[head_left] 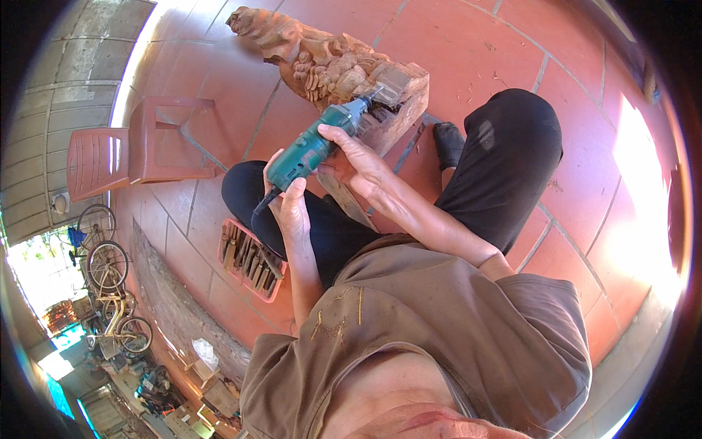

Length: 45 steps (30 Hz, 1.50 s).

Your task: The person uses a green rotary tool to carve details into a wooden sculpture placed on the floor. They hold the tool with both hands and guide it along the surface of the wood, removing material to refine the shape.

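My left hand [293, 210] is wrapped round the rear end of a green die grinder [306, 154], near its black cord. Farther forward, my right hand [356, 162] grips the same tool close to its grey nose. The thin bit points at the squared end block of a reddish-brown wood carving [333, 69], which lies on the floor in front of me. Whether the bit touches the wood, I cannot tell. Deep relief covers the carving's middle and far left end. A flat piece of wood [349, 202] shows beneath my right hand, between my legs.
Beside my left leg sits a pink basket [274, 294] of wooden-handled tools, seemingly chisels. A reddish plastic chair [150, 150] stands to the left on the red tiled floor [475, 44]. Bicycles [110, 267] and a long wooden slab [172, 293] are farther left. Wood chips lie about.
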Tool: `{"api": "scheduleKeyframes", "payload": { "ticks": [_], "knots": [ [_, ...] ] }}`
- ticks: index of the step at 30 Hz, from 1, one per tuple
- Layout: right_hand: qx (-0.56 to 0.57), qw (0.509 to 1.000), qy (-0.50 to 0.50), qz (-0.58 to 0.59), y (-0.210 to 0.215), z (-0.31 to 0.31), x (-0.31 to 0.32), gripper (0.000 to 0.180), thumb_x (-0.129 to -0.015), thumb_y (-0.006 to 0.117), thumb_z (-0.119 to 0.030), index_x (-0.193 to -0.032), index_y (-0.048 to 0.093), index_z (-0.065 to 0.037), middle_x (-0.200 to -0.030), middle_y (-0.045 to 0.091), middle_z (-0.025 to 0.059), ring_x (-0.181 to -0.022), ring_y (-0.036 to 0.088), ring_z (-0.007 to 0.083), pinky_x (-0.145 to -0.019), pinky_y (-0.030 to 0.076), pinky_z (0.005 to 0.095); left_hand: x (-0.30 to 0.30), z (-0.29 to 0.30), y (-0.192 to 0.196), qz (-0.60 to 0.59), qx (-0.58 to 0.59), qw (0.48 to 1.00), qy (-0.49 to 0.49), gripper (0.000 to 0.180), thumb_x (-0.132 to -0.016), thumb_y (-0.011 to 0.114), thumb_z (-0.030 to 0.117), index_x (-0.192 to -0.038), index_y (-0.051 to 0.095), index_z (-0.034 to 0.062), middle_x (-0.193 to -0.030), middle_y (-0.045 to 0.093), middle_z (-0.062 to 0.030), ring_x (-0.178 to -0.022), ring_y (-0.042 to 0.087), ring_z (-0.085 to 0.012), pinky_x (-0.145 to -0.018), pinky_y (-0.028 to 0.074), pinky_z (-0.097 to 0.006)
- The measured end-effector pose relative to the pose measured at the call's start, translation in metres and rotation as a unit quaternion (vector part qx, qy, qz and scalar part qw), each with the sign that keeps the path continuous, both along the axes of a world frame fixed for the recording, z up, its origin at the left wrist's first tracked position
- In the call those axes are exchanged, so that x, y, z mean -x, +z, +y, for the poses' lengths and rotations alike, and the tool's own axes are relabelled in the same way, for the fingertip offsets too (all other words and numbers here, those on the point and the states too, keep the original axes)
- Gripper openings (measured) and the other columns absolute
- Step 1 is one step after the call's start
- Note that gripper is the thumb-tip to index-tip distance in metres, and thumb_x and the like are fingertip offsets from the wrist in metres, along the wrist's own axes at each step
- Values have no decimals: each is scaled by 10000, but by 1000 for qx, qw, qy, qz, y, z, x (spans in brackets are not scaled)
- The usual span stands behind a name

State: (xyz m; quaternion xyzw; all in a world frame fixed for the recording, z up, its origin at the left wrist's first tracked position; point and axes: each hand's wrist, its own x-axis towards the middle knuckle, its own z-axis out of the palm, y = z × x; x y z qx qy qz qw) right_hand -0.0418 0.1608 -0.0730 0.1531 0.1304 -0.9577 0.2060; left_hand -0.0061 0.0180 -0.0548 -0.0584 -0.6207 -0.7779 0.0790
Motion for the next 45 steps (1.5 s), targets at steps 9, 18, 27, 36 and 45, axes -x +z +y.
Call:
{"api": "scheduleKeyframes", "payload": {
  "ticks": [9,18,27,36,45],
  "knots": [
    [3,1000,0,13,-2,0,2,330,-832,782,-278,-1042,576,-130,-924,665,36,-831,676,175,-712,557,356,0,-1,-4,0,-5,1000,5,608,-815,757,142,-1336,477,0,-1184,567,-111,-1088,573,-214,-996,450,-387],
    [2,1000,21,22,-7,1,5,319,-859,762,-273,-1079,592,-117,-1022,663,44,-950,664,190,-814,551,400,1,-6,-10,2,-3,1000,8,615,-811,765,151,-1336,481,8,-1206,548,-95,-1126,547,-195,-1043,407,-376],
    [13,999,25,30,-5,4,2,314,-865,757,-270,-1084,590,-118,-1022,661,47,-950,659,188,-846,545,409,0,-8,-10,-2,9,1000,7,626,-808,774,165,-1338,481,6,-1218,550,-107,-1143,546,-206,-1049,406,-384],
    [17,1000,8,13,-6,6,-6,369,-862,760,-247,-1137,555,-111,-1040,652,52,-976,652,195,-860,546,426,-5,-2,-6,-8,1,1000,-9,639,-801,776,157,-1343,473,4,-1202,553,-111,-1120,552,-208,-1017,428,-379],
    [6,1000,4,-1,-1,10,-13,369,-866,758,-251,-1136,547,-114,-1030,658,45,-961,662,192,-872,542,416,-9,4,-2,-10,0,1000,-17,644,-796,776,156,-1343,472,6,-1196,562,-121,-1096,569,-217,-984,461,-395]
  ]
}}
